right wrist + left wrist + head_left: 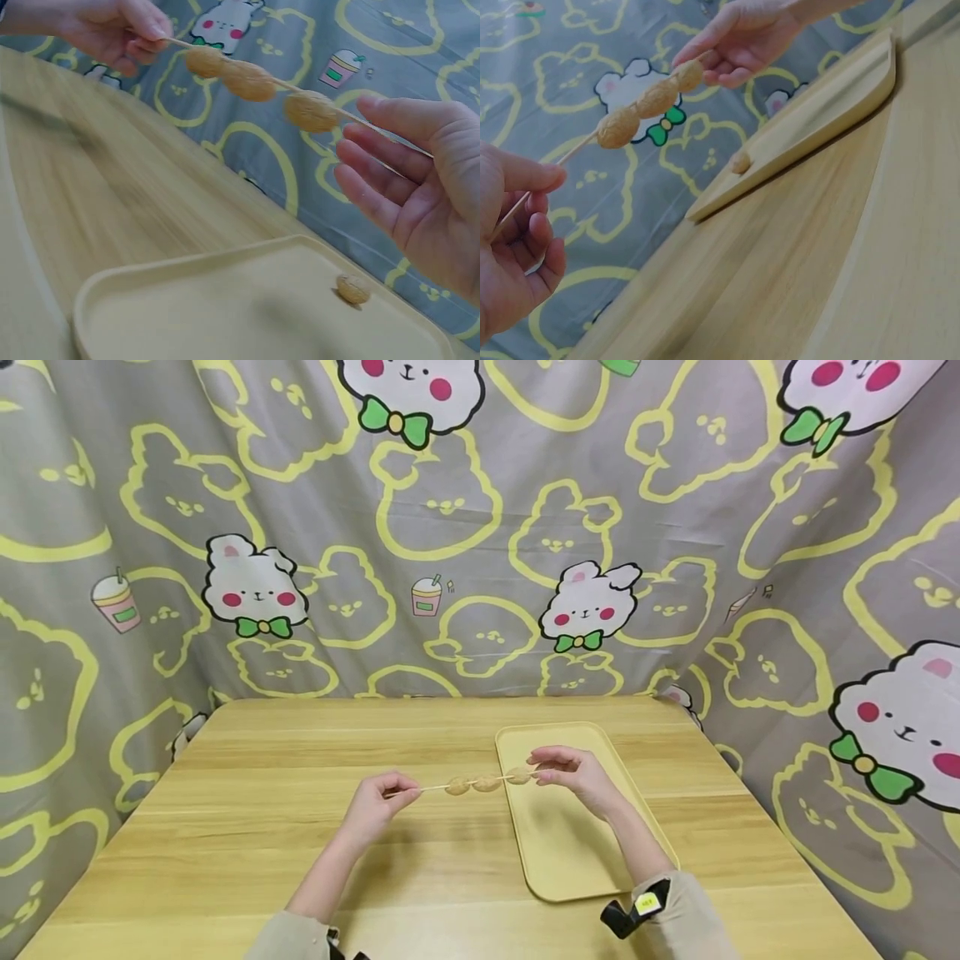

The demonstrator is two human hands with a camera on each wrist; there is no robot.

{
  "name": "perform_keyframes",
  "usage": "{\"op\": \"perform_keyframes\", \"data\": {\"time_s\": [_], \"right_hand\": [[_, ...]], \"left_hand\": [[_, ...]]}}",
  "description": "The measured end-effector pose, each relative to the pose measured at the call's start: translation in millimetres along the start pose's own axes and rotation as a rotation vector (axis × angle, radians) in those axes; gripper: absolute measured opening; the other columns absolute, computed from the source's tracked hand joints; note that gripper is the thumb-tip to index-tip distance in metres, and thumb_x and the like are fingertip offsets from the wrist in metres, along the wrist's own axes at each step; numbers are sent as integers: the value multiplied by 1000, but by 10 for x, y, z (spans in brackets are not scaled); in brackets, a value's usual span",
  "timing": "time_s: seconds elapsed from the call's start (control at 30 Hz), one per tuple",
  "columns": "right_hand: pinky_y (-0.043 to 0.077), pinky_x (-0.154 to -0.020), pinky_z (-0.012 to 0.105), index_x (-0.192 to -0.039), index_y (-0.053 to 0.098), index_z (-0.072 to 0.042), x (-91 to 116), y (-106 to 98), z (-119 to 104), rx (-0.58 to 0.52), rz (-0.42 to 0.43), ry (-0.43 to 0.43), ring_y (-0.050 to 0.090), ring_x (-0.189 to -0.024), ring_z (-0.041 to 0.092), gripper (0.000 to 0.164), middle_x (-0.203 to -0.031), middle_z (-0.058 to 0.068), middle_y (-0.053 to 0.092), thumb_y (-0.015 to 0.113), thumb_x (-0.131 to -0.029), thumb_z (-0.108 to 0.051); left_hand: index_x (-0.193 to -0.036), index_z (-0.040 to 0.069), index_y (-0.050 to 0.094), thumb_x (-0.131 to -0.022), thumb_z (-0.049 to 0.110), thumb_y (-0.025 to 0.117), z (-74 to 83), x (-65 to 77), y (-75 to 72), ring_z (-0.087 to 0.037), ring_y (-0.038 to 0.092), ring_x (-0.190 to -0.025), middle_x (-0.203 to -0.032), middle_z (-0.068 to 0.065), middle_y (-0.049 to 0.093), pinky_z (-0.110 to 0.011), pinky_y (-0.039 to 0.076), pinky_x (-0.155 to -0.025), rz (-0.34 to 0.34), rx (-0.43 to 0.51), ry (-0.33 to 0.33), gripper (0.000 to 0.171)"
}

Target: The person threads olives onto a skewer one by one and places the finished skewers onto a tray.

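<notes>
A thin wooden skewer [432, 788] is held level above the table, threaded through three wrinkled golden-brown food balls [311, 112]. My left hand [373, 808] pinches its left end between thumb and forefinger, the other fingers curled below. At the opposite end my right hand [581, 778] pinches the stick just beyond the last ball, its remaining fingers loosely bent. Two of the balls sit close together; in the right wrist view a short length of bare stick separates the third, nearest my right hand.
Beneath my right hand a pale yellow rectangular tray [570, 868] lies on the wooden table [247, 827]. One loose brown ball [352, 289] rests on it, near its far end. A patterned grey curtain [465, 535] hangs behind the table and along its sides.
</notes>
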State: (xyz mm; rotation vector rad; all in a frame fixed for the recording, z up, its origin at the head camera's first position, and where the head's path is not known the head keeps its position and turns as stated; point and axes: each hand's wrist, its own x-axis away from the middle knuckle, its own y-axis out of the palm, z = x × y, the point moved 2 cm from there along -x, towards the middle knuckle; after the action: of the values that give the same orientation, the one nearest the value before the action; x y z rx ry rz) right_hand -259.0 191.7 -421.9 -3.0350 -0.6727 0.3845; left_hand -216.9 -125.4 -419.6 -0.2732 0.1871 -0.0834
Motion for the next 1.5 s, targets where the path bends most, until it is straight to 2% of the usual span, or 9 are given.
{"op": "perform_keyframes", "data": {"time_s": [0.17,0.37,0.57,0.7,0.9,1.07,1.17,1.4,1.5], "right_hand": [[51,-79,33,-118,49,18,4,-115,-3,2,22,-51,61,-99,23,35,-111,23,60,58,-88,2],[50,-80,32,-116,55,9,-66,-261,29,23,189,-8,61,-96,19,26,-107,12,64,52,-94,-6],[50,-81,31,-120,50,13,-155,-319,112,106,289,81,60,-95,13,36,-117,26,56,56,-93,-11],[50,-78,27,-119,51,14,-225,-361,199,162,336,109,59,-92,9,36,-116,28,56,57,-92,-8],[50,-75,26,-117,53,13,-331,-454,422,263,352,159,58,-88,9,33,-115,28,57,59,-88,-2],[50,-76,33,-120,52,12,-390,-475,603,283,369,238,59,-94,22,37,-118,28,54,59,-88,-4],[50,-77,35,-122,51,12,-418,-455,652,343,345,244,56,-101,31,39,-120,28,53,59,-89,-6],[47,-77,35,-114,59,9,-479,-363,646,553,344,211,58,-96,34,33,-107,23,63,63,-86,-7],[47,-81,39,-110,61,10,-489,-322,639,605,353,205,60,-93,33,31,-101,21,65,64,-85,-7]], "left_hand": [[-86,-6,66,-83,1,66,-19,38,-61,-11,55,-74,-84,-10,64,-24,44,-65,23,-21,-17,7],[-86,-3,69,-82,1,67,-100,24,-109,-9,57,-76,-85,-10,65,-23,47,-69,58,-40,24,6],[-86,-5,69,-82,-2,66,-120,31,-144,-8,57,-77,-86,-11,64,-22,47,-71,69,-23,21,6],[-87,-5,69,-82,-1,66,-112,32,-157,-9,57,-78,-86,-11,64,-23,47,-70,71,-41,28,6],[-86,-4,69,-82,-2,66,-114,43,-158,-9,57,-78,-84,-9,63,-22,47,-71,61,-52,40,6],[-87,-4,69,-82,-2,66,-133,54,-159,-8,56,-77,-83,-7,62,-22,47,-70,52,-60,30,6],[-87,-4,69,-82,-2,66,-116,67,-167,-8,55,-77,-83,-6,61,-22,46,-70,59,-55,11,6],[-85,-9,66,-83,-5,64,187,209,-193,-9,56,-77,-83,-10,61,-23,47,-69,50,-63,42,5],[-85,-8,67,-83,-5,64,206,223,-203,-10,57,-78,-84,-10,62,-22,47,-70,55,-64,30,5]]}}
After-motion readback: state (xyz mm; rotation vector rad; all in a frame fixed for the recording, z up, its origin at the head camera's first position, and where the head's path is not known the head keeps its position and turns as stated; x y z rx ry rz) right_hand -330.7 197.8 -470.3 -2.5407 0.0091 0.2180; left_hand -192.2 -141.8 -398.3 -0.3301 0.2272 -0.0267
